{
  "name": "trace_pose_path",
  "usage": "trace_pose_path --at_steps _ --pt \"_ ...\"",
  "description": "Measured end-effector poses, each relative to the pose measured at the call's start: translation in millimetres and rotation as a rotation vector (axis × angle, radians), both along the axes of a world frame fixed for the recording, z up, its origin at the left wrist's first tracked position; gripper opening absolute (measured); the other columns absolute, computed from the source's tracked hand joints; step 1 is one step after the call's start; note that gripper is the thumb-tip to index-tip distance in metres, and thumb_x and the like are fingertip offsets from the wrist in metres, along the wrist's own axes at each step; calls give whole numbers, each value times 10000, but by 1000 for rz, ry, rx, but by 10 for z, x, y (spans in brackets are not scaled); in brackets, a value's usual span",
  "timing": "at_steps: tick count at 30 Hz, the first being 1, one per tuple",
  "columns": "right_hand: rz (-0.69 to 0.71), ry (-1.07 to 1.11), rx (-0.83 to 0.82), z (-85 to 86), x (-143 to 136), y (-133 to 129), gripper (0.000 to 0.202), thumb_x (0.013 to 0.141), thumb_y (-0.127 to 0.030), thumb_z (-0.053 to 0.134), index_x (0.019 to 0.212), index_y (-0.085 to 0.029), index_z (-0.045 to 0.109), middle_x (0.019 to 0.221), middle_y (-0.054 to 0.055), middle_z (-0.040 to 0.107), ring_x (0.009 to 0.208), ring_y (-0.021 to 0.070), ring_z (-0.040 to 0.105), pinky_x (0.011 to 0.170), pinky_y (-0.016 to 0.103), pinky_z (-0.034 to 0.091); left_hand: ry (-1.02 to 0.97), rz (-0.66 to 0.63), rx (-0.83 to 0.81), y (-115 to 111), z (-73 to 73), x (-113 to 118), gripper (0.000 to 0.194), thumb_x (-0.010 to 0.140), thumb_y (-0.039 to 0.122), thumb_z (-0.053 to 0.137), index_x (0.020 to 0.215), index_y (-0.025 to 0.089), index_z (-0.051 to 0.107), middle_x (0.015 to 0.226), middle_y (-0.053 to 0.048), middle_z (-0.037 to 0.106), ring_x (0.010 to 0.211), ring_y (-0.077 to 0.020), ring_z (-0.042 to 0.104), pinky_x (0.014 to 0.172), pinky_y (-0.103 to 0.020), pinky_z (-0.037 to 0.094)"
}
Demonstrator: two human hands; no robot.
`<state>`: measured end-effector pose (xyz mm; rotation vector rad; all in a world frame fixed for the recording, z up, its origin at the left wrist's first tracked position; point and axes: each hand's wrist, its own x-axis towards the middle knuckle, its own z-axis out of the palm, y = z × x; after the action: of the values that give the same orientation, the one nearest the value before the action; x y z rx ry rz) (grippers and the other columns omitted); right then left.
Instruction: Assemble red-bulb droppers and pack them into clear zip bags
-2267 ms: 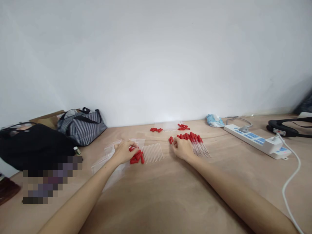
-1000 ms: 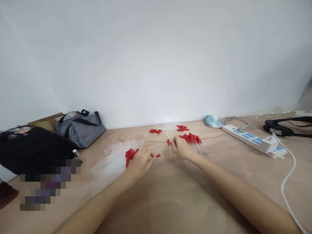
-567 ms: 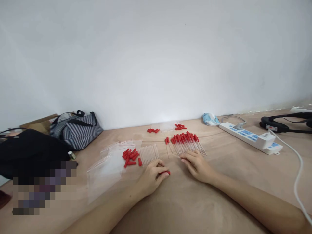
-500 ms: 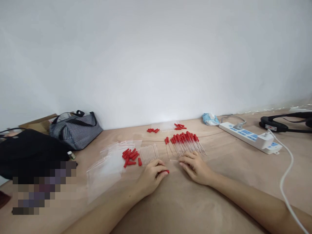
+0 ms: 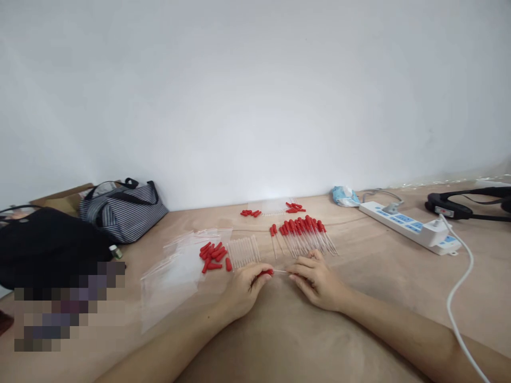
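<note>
Pinched in my left hand [image 5: 248, 286] is a red rubber bulb [image 5: 267, 272], its open end facing right. My right hand [image 5: 317, 279] grips a thin clear glass tube [image 5: 280, 271], whose tip meets the bulb's mouth; how far it goes in I cannot tell. Behind my right hand lie droppers with red bulbs [image 5: 301, 227] on clear tubes, side by side, and a pair of them sits slightly apart to the left. A row of bare clear tubes [image 5: 244, 252] lies just beyond my left hand, with a pile of loose red bulbs [image 5: 211, 256] beside it.
Clear zip bags [image 5: 175, 282] lie at the left. Farther back are more red bulbs [image 5: 250, 213] and tubes. A striped bag [image 5: 125, 213] and black bag [image 5: 51, 255] stand left; a power strip [image 5: 407, 226] with a white cable [image 5: 453, 308] is at right.
My hands have come closer together. The glass tube now meets the red bulb, where before there was a gap between them.
</note>
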<state>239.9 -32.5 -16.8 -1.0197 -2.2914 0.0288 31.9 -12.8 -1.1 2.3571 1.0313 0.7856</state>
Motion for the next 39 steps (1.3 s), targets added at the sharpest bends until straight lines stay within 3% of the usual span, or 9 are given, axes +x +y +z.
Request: trace_pose_path --at_steps 7,16,28,39 --pt "63 -43 6 9 5 12 218 839 -182 394 926 -192 594 719 12 582 638 105 477 695 295 237 11 16 23 -9 -30 -2 168 818 209 446 806 162 607 766 -18 647 688 -142 575 642 -232 422" --pt "87 -251 257 43 14 18 239 774 -93 364 706 -159 583 614 -2 522 489 88 342 605 298 196 145 -46 118 -62 23 13 171 813 200 443 740 176 596 682 -15 605 679 -153 544 653 -251 412" --pt "89 -118 94 -20 -58 -37 234 826 -160 356 776 -172 585 661 12 537 588 110 408 663 286 238 147 -163 187 -65 -8 7 192 831 233 414 749 166 575 663 -33 576 646 -156 517 634 -263 409" --pt "23 -211 54 109 -93 -23 176 799 -244 451 756 -197 615 656 22 577 662 136 454 628 301 212 120 -114 221 -12 3 -17 181 838 223 426 849 186 603 789 -46 598 771 -174 533 732 -297 414"
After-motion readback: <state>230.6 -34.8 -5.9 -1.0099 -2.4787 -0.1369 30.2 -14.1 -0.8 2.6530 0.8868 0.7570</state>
